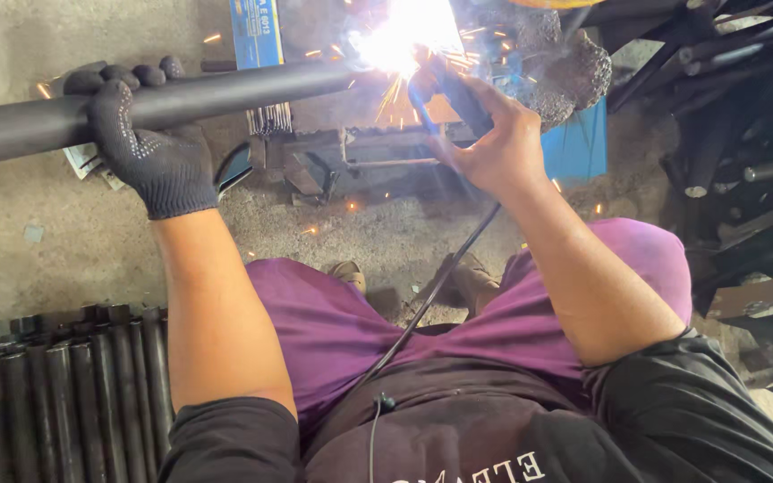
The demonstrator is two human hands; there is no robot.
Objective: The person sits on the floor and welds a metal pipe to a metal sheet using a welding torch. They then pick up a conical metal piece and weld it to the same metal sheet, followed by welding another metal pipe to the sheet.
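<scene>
While gloved L hand (pixel 149 148) grips pipe (pixel 225 94), R hand (pixel 494 143) clasps electrode holder (pixel 445 89) (sparks).

dark steel pipe (pixel 225 94) lies level, end sparking.

Left-hand fingers (pixel 127 85) wrap over the pipe (pixel 225 94), which runs rightward from them to the arc (pixel 400 40). Right-hand fingers (pixel 458 94) sit just below-right of the arc, around the electrode holder (pixel 440 89); its cable (pixel 440 282) drops between the knees. Stacked pipes (pixel 64 394) lie on the floor below the left fingers. Metal scrap (pixel 726 116) lies right of the right fingers.
</scene>
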